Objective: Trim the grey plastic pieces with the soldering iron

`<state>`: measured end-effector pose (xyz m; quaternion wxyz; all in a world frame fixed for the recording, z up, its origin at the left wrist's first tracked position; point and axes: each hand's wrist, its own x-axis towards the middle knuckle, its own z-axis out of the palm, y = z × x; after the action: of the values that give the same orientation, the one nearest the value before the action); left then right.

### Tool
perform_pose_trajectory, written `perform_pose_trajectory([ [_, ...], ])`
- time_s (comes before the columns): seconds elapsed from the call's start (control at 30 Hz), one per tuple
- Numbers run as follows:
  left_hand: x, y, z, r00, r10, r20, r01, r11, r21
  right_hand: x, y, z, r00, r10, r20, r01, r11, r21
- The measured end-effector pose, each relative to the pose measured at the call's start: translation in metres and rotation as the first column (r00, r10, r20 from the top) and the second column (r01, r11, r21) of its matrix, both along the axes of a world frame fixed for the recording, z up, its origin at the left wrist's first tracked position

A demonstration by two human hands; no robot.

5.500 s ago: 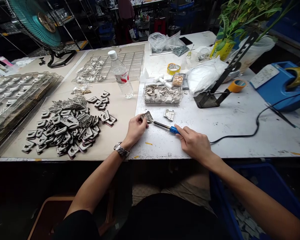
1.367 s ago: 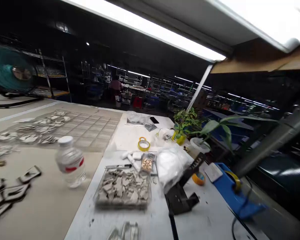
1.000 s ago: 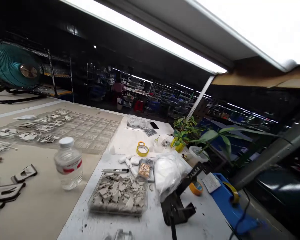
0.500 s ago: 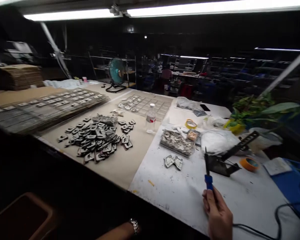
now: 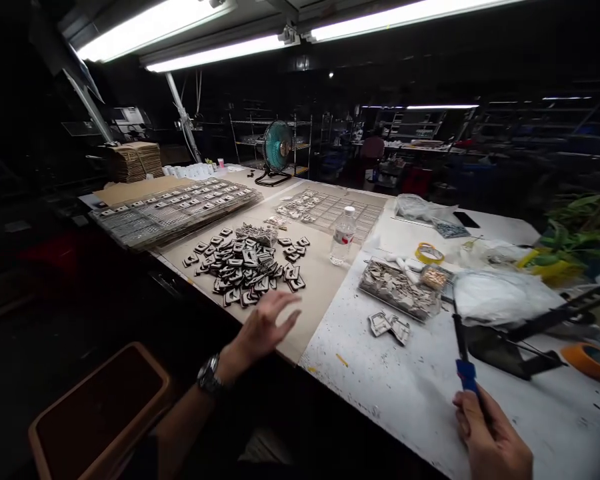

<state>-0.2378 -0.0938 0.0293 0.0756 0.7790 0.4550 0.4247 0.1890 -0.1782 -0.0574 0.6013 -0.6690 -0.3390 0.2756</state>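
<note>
My right hand [image 5: 491,433] sits at the bottom right, shut around the blue grip of a soldering iron [image 5: 464,363], whose dark shaft points up. My left hand [image 5: 265,327], blurred with its fingers spread, holds nothing and hangs over the front edge of a beige work mat [image 5: 320,293]. Nearest to it lies a heap of dark-edged metal pieces [image 5: 247,270]. Two bent metal pieces [image 5: 389,327] rest together on the white, speckled table [image 5: 405,407], up and left of the iron's tip.
A clear tray of grey scraps [image 5: 395,290] stands behind the bent pieces. A water bottle [image 5: 343,237], a gridded clear sheet [image 5: 330,210] and stacked clear trays [image 5: 175,210] occupy the mat. A black stand [image 5: 510,350], white plastic bag [image 5: 500,297], fan [image 5: 277,150] and stool [image 5: 97,413] surround me.
My view has swung down from the ceiling lights and levelled. My left hand has come back into view, empty, and the metal piece it held earlier now lies on the table. My right hand raises the iron upright.
</note>
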Motion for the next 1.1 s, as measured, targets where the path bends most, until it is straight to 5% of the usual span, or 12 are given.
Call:
perform_pose_trajectory([
  [0.07, -0.011, 0.048, 0.002, 0.991, 0.082, -0.107, -0.076, 0.995, 0.065, -0.010, -0.006, 0.011, 0.995, -0.050, -0.083, 0.055, 0.997, 0.060],
  [0.2, -0.022, 0.126, 0.003, 0.893, 0.159, -0.422, -0.219, 0.971, -0.099, -0.025, -0.014, 0.024, 0.978, -0.111, -0.174, 0.154, 0.952, 0.263],
  [0.37, -0.024, 0.167, -0.004, 0.872, 0.067, -0.485, -0.184, 0.963, -0.198, -0.025, -0.011, 0.022, 0.962, -0.089, -0.257, 0.175, 0.926, 0.334],
  [0.6, -0.029, 0.186, -0.021, 0.883, -0.050, -0.467, -0.105, 0.948, -0.300, -0.022, -0.012, 0.016, 0.961, -0.053, -0.270, 0.151, 0.923, 0.355],
  [0.8, -0.021, 0.180, -0.011, 0.927, -0.054, -0.372, -0.052, 0.961, -0.271, -0.021, -0.011, 0.015, 0.964, -0.047, -0.263, 0.139, 0.928, 0.345],
  [0.93, 0.027, 0.163, -0.012, 0.976, -0.140, -0.168, 0.098, 0.968, -0.232, -0.021, -0.009, 0.013, 0.965, -0.037, -0.259, 0.125, 0.935, 0.333],
  [1.1, 0.100, 0.153, -0.037, 0.954, -0.253, -0.157, 0.219, 0.953, -0.207, -0.021, -0.002, 0.020, 0.967, -0.006, -0.256, 0.087, 0.948, 0.308],
])
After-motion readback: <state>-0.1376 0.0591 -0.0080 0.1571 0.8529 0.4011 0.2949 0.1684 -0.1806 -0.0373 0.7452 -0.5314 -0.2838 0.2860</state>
